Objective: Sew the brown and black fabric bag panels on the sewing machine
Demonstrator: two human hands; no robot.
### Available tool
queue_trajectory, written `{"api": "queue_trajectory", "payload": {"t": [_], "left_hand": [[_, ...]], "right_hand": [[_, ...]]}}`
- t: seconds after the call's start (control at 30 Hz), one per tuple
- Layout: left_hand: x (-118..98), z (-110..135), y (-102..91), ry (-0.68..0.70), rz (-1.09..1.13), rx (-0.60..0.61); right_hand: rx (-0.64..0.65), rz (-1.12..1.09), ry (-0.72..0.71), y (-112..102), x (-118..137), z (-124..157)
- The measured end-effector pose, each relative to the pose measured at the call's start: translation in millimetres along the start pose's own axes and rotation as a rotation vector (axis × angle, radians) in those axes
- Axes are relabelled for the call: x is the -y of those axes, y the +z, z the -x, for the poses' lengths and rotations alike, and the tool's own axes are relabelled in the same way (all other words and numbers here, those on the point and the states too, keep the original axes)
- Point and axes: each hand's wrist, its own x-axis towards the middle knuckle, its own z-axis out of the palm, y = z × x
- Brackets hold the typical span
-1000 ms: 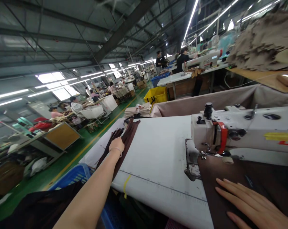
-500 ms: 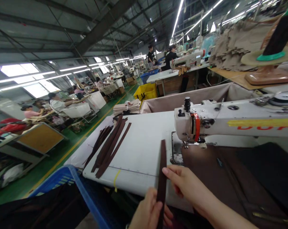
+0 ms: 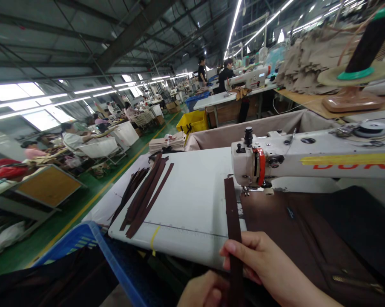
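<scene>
A long dark brown strip (image 3: 232,209) runs upright through the picture, its upper end close to the sewing machine's needle area. My right hand (image 3: 256,256) grips it partway down, thumb on top and fingers beneath. Low in the view, my left hand (image 3: 203,290) is curled closed against the strip's left edge; its grip is partly hidden and cut off by the frame. The white sewing machine (image 3: 275,157) stands right of the strip. Beside my right hand lies a brown fabric panel (image 3: 275,217) with a zipper (image 3: 355,281).
More brown strips (image 3: 147,196) lie on the left of the white machine table (image 3: 192,192). A blue basket (image 3: 106,256) with dark fabric stands at the table's front left. Behind are a yellow bin (image 3: 192,121) and a thread cone (image 3: 365,51) on a stand. Co-workers sit farther off.
The strip has moved right and now shows its flat face. My right hand has shifted down and wrapped around it. My left hand has dropped lower, its thumb no longer across the strip.
</scene>
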Motion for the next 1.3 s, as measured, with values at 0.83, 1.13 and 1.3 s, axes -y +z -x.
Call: {"api": "queue_trajectory", "payload": {"t": [0.83, 1.13, 1.3], "left_hand": [[-54.3, -182.2, -86.6, 0.84, -0.92, -0.337], [-37.3, -184.9, -31.2, 1.007, -0.917, -0.144], [-41.9, -179.0, -34.8, 1.0, -0.845, -0.146]], "right_hand": [[-0.324, 1.548, -0.69, -132.0, -24.4, -42.3], [-0.329, 1.591, -0.652, -128.4, -28.1, -27.2], [-0.326, 1.593, -0.644, -127.6, -33.5, -16.8]]}}
